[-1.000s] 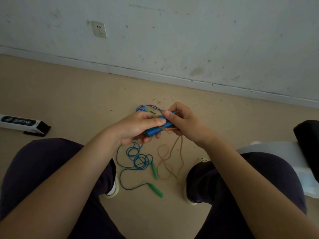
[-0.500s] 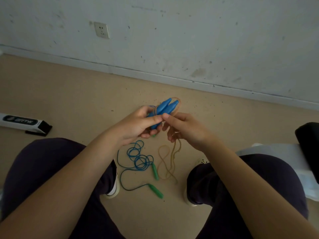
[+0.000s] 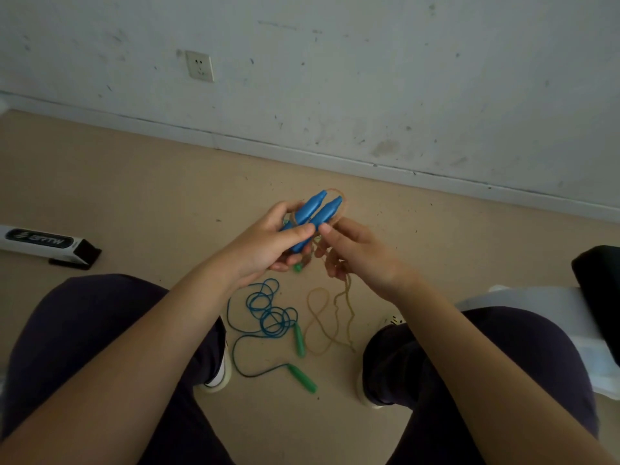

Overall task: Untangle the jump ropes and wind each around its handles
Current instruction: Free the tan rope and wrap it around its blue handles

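At frame center, left hand (image 3: 268,243) grips both blue handles (image 3: 313,214), pointing upper right; right hand (image 3: 355,253), just beside, pinches the tan rope (image 3: 347,297).

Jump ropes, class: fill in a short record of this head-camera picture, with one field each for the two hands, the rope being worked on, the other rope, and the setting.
left hand: left hand grips the two blue handles side by side
right hand: right hand pinches the tan rope beside the handles
rope in work: tan rope loops round the handle tips and trails to the floor
other rope: blue rope lies coiled on the floor with two green handles, untouched
setting: person seated, wall socket ahead
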The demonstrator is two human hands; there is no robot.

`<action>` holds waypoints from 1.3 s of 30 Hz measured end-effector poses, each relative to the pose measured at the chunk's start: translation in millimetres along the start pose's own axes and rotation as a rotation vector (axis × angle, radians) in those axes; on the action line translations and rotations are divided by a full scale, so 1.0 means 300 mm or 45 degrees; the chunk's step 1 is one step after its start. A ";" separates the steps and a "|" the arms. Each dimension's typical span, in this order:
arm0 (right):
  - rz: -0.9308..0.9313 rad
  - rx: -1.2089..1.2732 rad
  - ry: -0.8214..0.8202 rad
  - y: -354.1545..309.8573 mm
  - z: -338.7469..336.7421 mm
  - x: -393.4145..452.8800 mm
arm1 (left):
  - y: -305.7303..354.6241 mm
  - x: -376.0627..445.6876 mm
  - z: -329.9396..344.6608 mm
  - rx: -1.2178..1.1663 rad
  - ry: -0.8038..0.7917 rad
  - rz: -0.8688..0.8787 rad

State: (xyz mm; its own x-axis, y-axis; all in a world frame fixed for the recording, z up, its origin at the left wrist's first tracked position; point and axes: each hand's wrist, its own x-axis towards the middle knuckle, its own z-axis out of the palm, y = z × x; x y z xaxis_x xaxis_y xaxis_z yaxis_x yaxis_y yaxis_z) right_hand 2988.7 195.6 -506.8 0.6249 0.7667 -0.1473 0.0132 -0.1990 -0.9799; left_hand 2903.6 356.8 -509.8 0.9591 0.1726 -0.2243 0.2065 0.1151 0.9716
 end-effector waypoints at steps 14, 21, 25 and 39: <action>0.107 -0.237 -0.064 0.007 -0.007 0.010 | -0.017 0.006 -0.003 0.196 0.202 0.072; -0.165 -0.399 0.019 -0.048 -0.043 -0.012 | -0.030 0.024 -0.042 0.270 0.373 0.044; -0.453 -0.648 0.258 -0.026 -0.087 0.012 | -0.019 0.011 -0.019 0.266 0.024 -0.069; -0.273 -0.503 0.194 0.002 -0.010 0.015 | 0.000 -0.023 -0.006 0.295 -0.380 -0.214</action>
State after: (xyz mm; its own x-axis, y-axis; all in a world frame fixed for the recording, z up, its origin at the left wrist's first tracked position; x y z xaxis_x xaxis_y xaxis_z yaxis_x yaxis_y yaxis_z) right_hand 2993.8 197.2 -507.6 0.6826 0.7234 0.1032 0.4320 -0.2856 -0.8555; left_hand 2896.7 357.3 -508.3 0.9151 -0.1254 -0.3832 0.3708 -0.1114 0.9220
